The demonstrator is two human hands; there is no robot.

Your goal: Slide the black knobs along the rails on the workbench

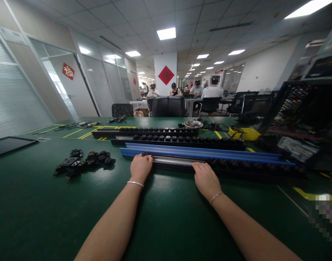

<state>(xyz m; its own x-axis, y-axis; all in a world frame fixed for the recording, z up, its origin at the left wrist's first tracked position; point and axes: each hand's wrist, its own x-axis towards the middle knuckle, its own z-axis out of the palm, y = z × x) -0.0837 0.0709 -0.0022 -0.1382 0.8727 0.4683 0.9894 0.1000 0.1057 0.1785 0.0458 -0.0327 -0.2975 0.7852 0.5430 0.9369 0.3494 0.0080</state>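
A long black rail [179, 166] with a bare silver stretch [172, 160] lies crosswise in front of me. Dark fan-like parts [236, 165] fill its right portion. My left hand [141, 169] is closed at the rail's left end, its fingers around a small black part [146, 154] there. Farther right, my right hand [208, 181] grips the rail's near edge with curled fingertips, beside the row of dark parts. The undersides of both hands' fingers are hidden. Just behind lies a blue rail [198, 151]. Loose black parts [84, 162] sit in a pile to the left.
Two more black rails [144, 133] with parts lie beyond the blue one. A metal dish [193, 124], a yellow tray [244, 134] and cables stand at the back. At right is an open black computer case [299, 123]. Several people sit at far tables.
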